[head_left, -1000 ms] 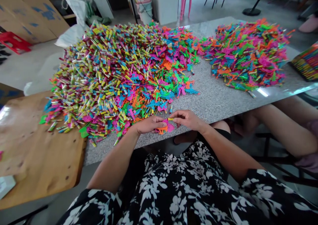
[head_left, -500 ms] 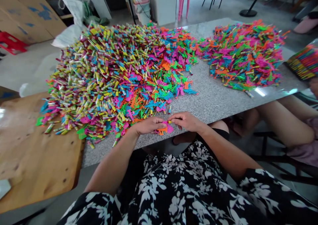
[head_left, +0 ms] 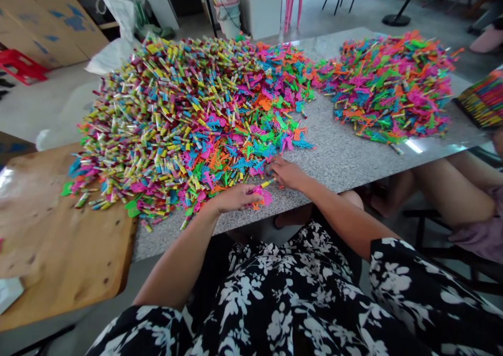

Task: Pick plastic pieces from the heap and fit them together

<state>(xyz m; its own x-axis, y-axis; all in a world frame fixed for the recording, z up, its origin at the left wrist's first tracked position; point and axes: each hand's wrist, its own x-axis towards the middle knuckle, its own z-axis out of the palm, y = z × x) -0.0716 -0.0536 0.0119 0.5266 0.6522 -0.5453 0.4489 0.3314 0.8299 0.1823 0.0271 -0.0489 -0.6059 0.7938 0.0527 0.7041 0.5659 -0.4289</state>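
Note:
My left hand (head_left: 236, 197) is closed on small plastic toy pieces (head_left: 264, 193), pink and orange. A short tube with a yellow wrap (head_left: 268, 183) sticks out from them toward the right. Just beyond it, my right hand (head_left: 290, 173) reaches to the near edge of the big heap, fingers bent together low over the stone tabletop. Whatever lies between those fingertips is too small and hidden to name. The big heap (head_left: 168, 115) mixes foil-wrapped short tubes with pink, green, blue and orange plastic pieces.
A second heap of coloured plastic pieces (head_left: 393, 88) lies on the right part of the grey speckled table (head_left: 334, 162). A wooden board (head_left: 70, 240) adjoins on the left. Another person's legs (head_left: 451, 188) are at the right, near a packed tray of bright pieces (head_left: 483, 101).
My right hand has left the pieces in my left hand and moved up to the heap's edge. The yellow-wrapped tube now shows projecting from the pink piece. My left hand has hardly moved.

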